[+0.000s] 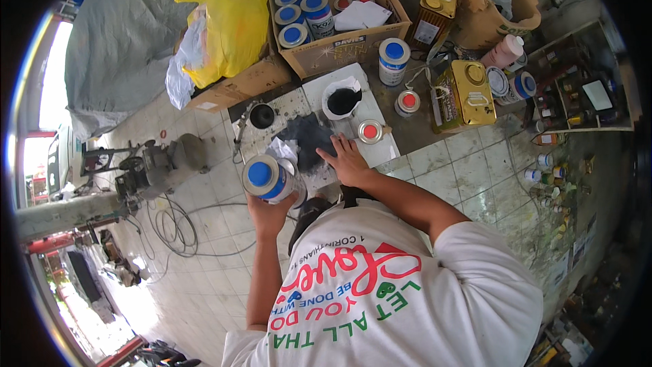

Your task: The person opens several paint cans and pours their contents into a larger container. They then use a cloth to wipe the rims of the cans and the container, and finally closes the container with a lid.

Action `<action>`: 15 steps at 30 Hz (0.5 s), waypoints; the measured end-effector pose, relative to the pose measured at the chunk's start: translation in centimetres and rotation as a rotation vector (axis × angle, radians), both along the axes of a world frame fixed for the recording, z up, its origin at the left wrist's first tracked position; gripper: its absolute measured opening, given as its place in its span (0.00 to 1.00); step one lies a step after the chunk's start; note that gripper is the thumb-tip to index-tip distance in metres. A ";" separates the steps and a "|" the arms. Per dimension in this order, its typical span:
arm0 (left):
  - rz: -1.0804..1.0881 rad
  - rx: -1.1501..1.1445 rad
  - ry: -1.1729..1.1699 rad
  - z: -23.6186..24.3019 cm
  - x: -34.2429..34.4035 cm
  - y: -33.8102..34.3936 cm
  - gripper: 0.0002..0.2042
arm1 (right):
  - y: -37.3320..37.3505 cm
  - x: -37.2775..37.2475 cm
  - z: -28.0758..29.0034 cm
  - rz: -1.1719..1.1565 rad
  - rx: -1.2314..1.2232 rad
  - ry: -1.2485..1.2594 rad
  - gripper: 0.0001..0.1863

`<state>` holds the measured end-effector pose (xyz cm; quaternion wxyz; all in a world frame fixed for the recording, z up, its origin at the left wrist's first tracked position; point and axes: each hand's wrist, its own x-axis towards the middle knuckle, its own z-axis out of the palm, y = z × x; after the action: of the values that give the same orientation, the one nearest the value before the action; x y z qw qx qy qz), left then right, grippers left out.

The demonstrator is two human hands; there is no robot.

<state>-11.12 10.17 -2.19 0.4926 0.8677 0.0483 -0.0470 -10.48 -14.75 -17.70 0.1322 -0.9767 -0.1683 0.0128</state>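
Note:
My left hand point(268, 211) grips a large white can with a blue cap point(268, 180) at the front left of the work surface. My right hand point(345, 163) rests with spread fingers on a dark, stained patch point(309, 129) of the white board. Just beyond it stands a small red-capped can point(370, 131). A white cup with black contents point(343, 98) is farther back, and a dark cup point(262, 115) stands to the left. Crumpled white paper point(282, 149) lies behind the held can.
Cardboard boxes hold cans point(312, 10) and yellow plastic bags point(231, 34) at the back. Gold tins point(467, 81) and more cans stand right. A machine point(163, 160) and coiled hose point(173, 231) are at left. Shelves point(577, 81) stand at far right.

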 end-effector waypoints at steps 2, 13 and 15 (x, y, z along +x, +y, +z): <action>-0.011 0.020 -0.003 1.0 0.3 0.4 0.42 | 0.8 1.3 -1.6 -0.014 -0.114 0.129 0.39; -0.112 -0.090 0.035 -1.1 2.7 2.0 0.43 | 0.8 1.5 0.1 -0.092 -0.193 0.090 0.31; -0.158 -0.088 -0.034 -1.3 3.5 1.2 0.43 | 0.8 1.2 -0.4 -0.127 -0.210 -0.059 0.30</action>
<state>-7.58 11.36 -3.50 0.5256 0.8470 -0.0305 -0.0730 -9.24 -13.96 -18.07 0.0246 -0.9938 -0.1078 -0.0065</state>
